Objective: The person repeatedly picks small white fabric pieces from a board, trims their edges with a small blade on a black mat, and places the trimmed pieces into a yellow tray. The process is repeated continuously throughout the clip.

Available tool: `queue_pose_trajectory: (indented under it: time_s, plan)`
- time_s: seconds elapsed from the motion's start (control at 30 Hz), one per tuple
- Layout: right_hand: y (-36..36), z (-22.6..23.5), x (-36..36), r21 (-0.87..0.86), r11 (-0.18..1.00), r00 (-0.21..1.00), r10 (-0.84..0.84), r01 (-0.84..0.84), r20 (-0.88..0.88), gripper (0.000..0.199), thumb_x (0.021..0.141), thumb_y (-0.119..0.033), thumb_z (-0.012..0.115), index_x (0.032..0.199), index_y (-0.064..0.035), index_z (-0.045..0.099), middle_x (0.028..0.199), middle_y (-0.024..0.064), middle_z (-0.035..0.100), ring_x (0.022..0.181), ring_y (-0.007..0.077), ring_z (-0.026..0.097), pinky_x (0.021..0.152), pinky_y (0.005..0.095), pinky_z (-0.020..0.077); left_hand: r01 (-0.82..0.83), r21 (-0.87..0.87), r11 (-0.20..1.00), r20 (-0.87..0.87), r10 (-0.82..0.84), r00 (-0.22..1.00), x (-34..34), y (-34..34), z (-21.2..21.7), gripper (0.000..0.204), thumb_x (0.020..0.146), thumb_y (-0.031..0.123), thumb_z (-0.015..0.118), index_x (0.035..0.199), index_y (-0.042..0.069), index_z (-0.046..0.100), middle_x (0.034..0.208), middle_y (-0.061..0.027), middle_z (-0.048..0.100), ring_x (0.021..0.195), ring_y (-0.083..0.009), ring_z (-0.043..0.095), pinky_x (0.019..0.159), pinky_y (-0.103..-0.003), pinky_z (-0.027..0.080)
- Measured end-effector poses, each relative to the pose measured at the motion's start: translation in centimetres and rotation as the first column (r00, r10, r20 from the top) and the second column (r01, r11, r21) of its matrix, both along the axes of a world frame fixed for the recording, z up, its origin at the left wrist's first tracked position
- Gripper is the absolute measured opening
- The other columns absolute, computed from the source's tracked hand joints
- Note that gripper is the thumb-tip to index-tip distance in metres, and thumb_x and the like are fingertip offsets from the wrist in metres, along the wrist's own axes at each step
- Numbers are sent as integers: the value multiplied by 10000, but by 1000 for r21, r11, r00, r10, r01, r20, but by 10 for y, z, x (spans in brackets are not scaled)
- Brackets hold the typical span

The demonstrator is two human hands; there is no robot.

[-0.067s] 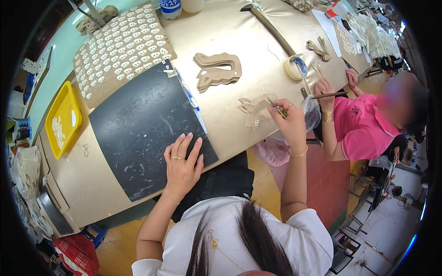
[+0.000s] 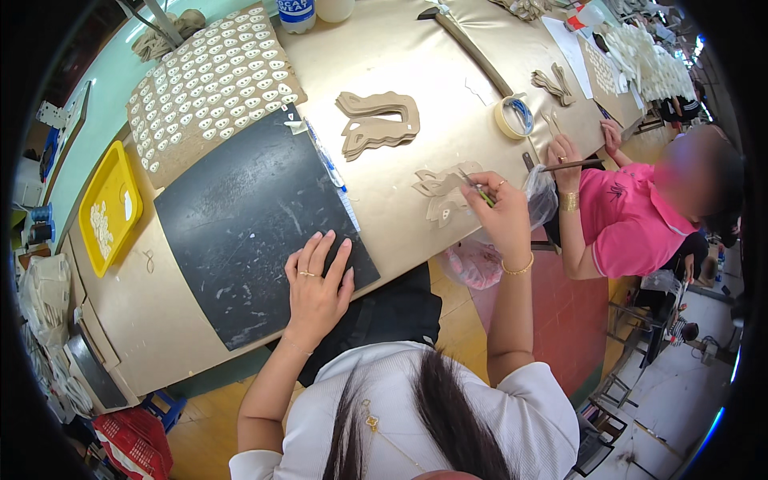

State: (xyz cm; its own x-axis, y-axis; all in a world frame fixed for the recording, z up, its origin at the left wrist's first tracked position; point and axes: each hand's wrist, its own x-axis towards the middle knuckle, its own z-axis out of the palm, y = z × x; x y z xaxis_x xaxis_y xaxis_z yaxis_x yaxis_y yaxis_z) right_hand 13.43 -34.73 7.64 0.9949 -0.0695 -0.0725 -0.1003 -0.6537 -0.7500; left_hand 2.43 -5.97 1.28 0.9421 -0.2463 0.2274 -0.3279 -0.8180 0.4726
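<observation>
My left hand (image 2: 318, 292) lies on the near right corner of a black board (image 2: 248, 216), fingers spread and holding nothing. In my right hand (image 2: 504, 214) is a pair of slim metal tweezers (image 2: 485, 195) with a green part, closed in the fingers and pointing away to the left. Their tip is over a group of beige cut pieces (image 2: 436, 186) with a small white patch, lying on the gold table cover; the hand hides part of these pieces. Farther off is a stack of U-shaped beige pieces (image 2: 382, 120).
Left of the black board are a beige sheet with rows of white stickers (image 2: 212, 76) and a yellow tray (image 2: 112, 204) holding small white bits. A blue pen (image 2: 324, 156) lies along the board. Tape (image 2: 512, 118) and a hammer (image 2: 472, 52) lie beyond. A person in pink (image 2: 632, 216) works at right.
My right hand and the tweezers have shifted slightly to the left over the beige pieces. My left hand has stayed on the black board.
</observation>
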Motion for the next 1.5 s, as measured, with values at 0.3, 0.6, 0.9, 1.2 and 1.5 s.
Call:
queue_pose_trajectory:
  time_s: [0.3,0.6,0.9,1.2,1.5]
  plan:
    - [26,16,10,239,971,1000,-23,19,14,191,907,-115,747,1021,30,698,727,16,675,647,48,550,596,232,444,-20,-55,998,6,20,1000,3,2,-5,552,840,105,734,1372,98,590,1443,-143,507,1350,-340,469,1079,-505,346]
    - [-70,-84,27,159,972,984,-162,173,-79,274,923,-225,741,1013,29,694,740,5,626,673,58,536,612,244,442,-8,-19,1000,11,9,1000,5,1,-4,542,845,120,727,1368,103,588,1421,-152,520,1345,-332,473,1069,-503,354]
    - [-71,-65,37,-203,940,953,-237,275,190,424,941,-401,718,1137,-25,702,880,71,637,789,171,553,731,313,460,-43,-76,996,10,44,999,4,4,-3,545,840,114,729,1369,99,597,1420,-141,528,1326,-335,491,1060,-494,364]
    - [52,-37,82,-108,962,918,270,-249,289,328,1013,-227,633,1237,12,631,1058,119,600,885,219,571,809,332,476,-466,-26,884,165,464,870,58,119,8,491,903,157,695,1375,81,582,1419,-204,522,1269,-373,530,1050,-492,415]
    - [299,0,165,-724,505,156,854,-470,496,222,872,-180,688,1089,-199,729,965,-10,627,914,173,637,861,403,434,-700,228,677,282,642,713,114,181,-33,457,954,395,608,1310,108,616,1344,-105,574,1298,-277,473,1075,-477,342]
